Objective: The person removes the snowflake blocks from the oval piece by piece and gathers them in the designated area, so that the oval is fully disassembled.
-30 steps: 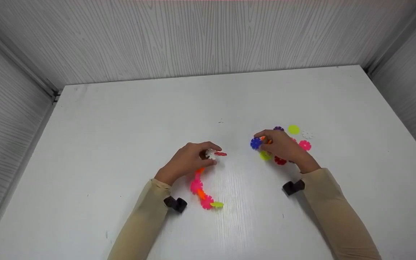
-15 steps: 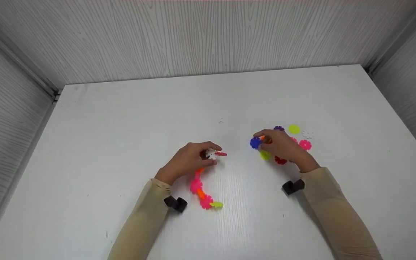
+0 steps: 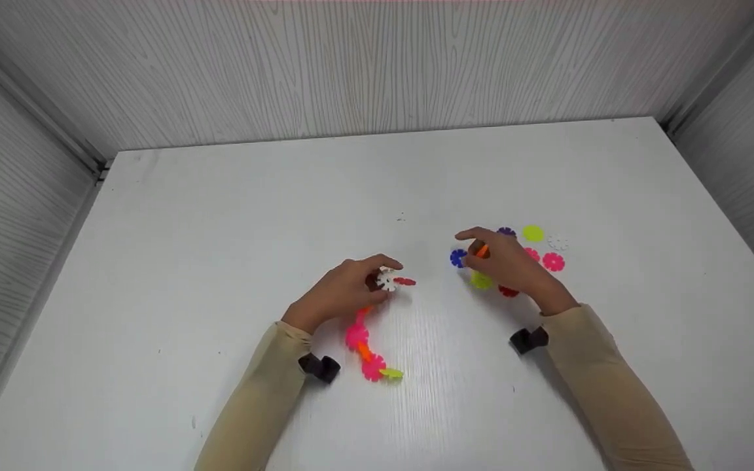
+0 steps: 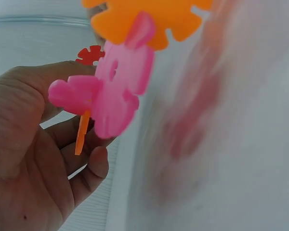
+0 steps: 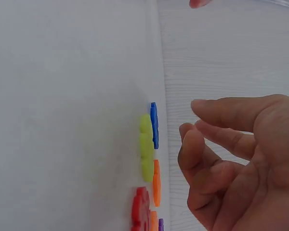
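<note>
A left hand (image 3: pixel 344 288) holds a chain of notched discs (image 3: pixel 357 337) over a white table (image 3: pixel 272 216); the right hand (image 3: pixel 511 261) is empty.
The left thumb and fingertip pinch a white disc (image 3: pixel 387 281), a red disc (image 3: pixel 406 281) jutting from its right; pink, orange and yellow-green links curve from under the hand. The right hovers, fingers loosely bent, above loose discs (image 3: pixel 553 262), a blue disc (image 3: pixel 457 258) just beside its fingertips.

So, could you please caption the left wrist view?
Left hand holding a chain of interlocked pink and orange discs.
</note>
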{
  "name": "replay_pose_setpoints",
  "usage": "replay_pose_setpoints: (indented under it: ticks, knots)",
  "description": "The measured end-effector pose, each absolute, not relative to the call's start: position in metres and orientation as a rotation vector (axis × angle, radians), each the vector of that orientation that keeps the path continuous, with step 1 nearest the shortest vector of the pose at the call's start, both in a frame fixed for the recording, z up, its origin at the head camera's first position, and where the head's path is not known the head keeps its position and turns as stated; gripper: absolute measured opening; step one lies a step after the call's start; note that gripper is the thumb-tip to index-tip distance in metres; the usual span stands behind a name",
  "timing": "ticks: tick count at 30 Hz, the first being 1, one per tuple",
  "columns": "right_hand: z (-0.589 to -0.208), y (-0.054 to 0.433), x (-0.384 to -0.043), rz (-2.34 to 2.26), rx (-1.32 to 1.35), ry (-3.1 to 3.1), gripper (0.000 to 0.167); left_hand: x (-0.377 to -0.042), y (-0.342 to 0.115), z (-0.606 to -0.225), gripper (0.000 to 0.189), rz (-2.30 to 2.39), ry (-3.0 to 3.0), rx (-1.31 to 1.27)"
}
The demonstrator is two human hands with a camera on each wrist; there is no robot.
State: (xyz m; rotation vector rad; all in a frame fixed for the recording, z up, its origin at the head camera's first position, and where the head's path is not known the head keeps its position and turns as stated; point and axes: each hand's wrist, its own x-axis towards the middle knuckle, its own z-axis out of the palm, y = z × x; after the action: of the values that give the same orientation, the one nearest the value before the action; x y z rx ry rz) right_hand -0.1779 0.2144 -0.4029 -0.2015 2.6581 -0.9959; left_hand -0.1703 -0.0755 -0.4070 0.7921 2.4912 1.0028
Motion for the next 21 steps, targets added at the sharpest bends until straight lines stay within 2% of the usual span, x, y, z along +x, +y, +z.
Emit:
replay_pose_setpoints:
  ticks: [14,21]
  knots:
    - [-0.395,0.188,-0.156,-1.117,-0.614,2.562,0.044,-0.171,-0.072,-0.406,0.038,1.037,2.499,0.716]
    - [-0.392,0.177,-0.149,-1.048,-0.718,2.499,0.046,-0.171,-0.072,-0.405,0.039,1.064,2.494,0.75]
